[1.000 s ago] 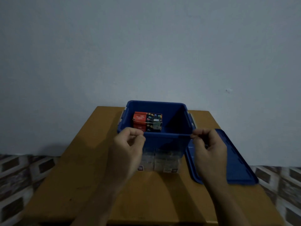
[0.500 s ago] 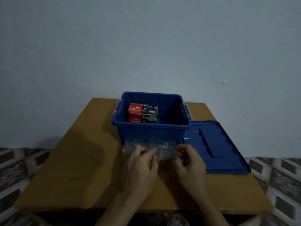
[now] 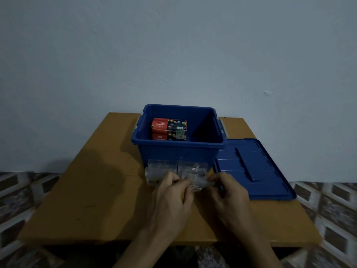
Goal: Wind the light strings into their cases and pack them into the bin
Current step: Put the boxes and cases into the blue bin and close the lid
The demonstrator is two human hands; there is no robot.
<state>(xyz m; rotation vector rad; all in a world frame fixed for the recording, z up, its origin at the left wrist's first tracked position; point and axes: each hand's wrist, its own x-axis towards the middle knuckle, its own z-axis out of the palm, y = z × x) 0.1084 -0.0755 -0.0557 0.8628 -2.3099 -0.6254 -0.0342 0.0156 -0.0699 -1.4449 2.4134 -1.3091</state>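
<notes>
Both grips are on one clear case: left grip pinches its left end, right grip its right end, fingers curled on it, low over the desk. Can't tell if the string inside is fully wound, too blurry. Just beyond the grips, other clear cases sit stacked against the front of the bin, not packed yet. Farther, inside the bin, I see one red LED box on the left side. Right of the grips the lid lies flat, off. My call: early, one box in, several left.
</notes>
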